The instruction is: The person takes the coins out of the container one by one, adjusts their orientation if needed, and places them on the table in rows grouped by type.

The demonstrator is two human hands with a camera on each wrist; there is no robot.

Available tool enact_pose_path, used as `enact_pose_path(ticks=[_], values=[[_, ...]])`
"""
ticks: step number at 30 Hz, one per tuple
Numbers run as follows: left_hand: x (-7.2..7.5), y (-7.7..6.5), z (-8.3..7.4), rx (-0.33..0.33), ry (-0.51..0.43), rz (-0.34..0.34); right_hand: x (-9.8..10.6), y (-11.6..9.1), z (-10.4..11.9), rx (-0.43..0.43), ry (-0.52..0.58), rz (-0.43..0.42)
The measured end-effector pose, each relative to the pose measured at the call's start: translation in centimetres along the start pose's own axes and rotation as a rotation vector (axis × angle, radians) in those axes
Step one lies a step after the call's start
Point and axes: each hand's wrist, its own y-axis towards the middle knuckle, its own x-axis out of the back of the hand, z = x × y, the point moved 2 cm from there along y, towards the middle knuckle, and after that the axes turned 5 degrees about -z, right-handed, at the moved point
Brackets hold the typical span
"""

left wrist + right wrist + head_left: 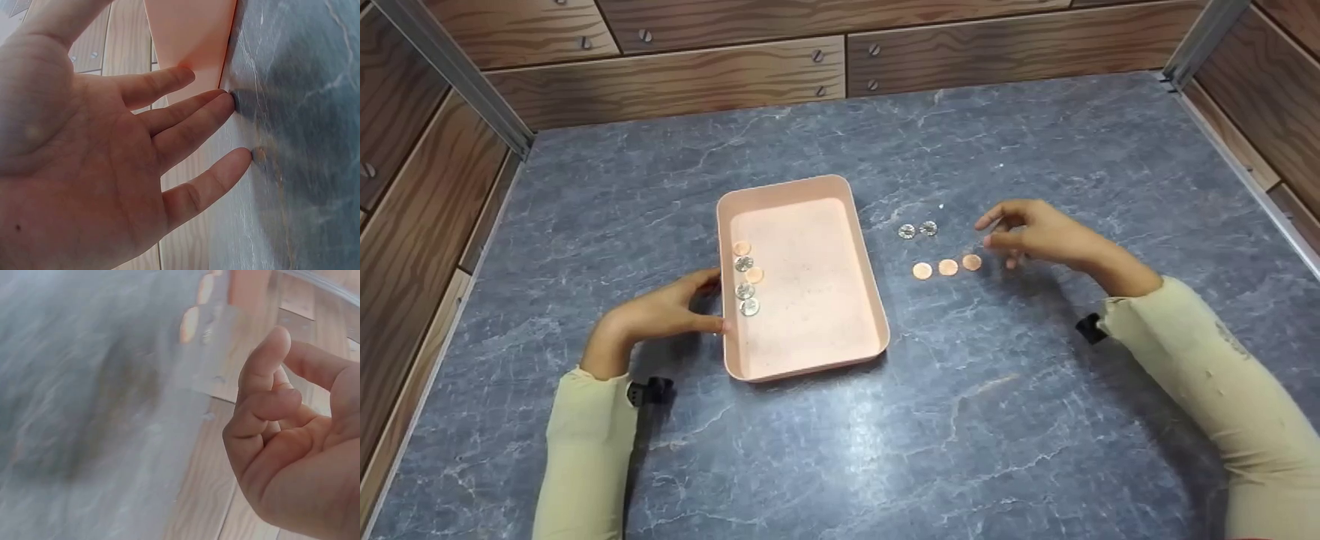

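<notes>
A shallow pale-pink tray (810, 315) lies on the table, with copper and silver coins (745, 290) along its left side. At the tray's left wall is my left hand (667, 309), its thumb tip at the rim. In the left wrist view the fingers (185, 129) are spread and fairly straight, one fingertip against the pink wall. My right hand (1046, 236) hovers right of the loose coins, fingers loosely bent, with no coin visible in it. Nearest to it is the end one of three copper coins (948, 267) in a row. Two silver coins (917, 230) lie just behind that row.
The grey marbled table (997, 435) is bounded by wood-patterned panels (720, 82) at the back and both sides. Metal corner posts (457, 75) stand at the back. A small black device (652, 391) sits at each sleeve cuff.
</notes>
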Motion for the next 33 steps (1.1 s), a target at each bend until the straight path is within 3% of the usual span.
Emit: enact_pose_path(ticks=[10, 16, 20, 28, 33], values=[[0.0, -0.2, 0.1, -0.028, -0.001, -0.002, -0.4, -1.0, 4.7, 0.116, 0.036, -0.027], [-0.1, -0.2, 0.2, -0.029, -0.004, 0.007, -1.3, -0.8, 7.0, 0.157, 0.14, -0.003], [0.0, -0.2, 0.1, -0.036, -0.004, 0.018, -2.3, -0.3, 8.2, 0.189, 0.2, 0.013], [0.1, -0.2, -0.1, -0.031, -0.002, 0.02, -4.4, 0.8, 10.9, 0.291, 0.192, 0.042], [0.0, -0.3, -0.2, -0.024, 0.005, 0.015, -6.3, 1.7, 12.9, 0.308, 0.213, 0.081]])
